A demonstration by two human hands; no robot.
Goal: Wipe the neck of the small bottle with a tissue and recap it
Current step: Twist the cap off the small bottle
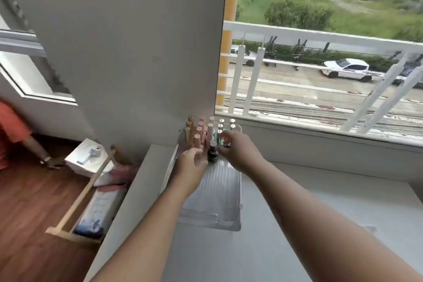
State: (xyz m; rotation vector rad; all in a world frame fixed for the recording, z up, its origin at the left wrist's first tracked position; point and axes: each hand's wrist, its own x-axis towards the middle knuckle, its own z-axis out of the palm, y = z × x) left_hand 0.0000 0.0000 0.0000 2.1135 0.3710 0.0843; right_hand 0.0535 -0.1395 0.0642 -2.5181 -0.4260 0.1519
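A small dark bottle [212,153] with a pale cap stands upright in a clear plastic tray [219,201] on the white table, in front of rows of other small bottles. My left hand [191,163] is just left of the dark bottle, fingers apart, close to it or touching it. My right hand [238,150] hovers just right of the bottle, fingers curled loosely over the bottles behind. Neither hand clearly grips anything. No tissue is in view.
Several pink, gold and silver-capped bottles [203,130] fill the tray's far end against the white wall [137,52]. A window with a railing is at the right. Left of the table, a wooden rack [77,201] and boxes sit on the floor; another person's arm [34,146] is there.
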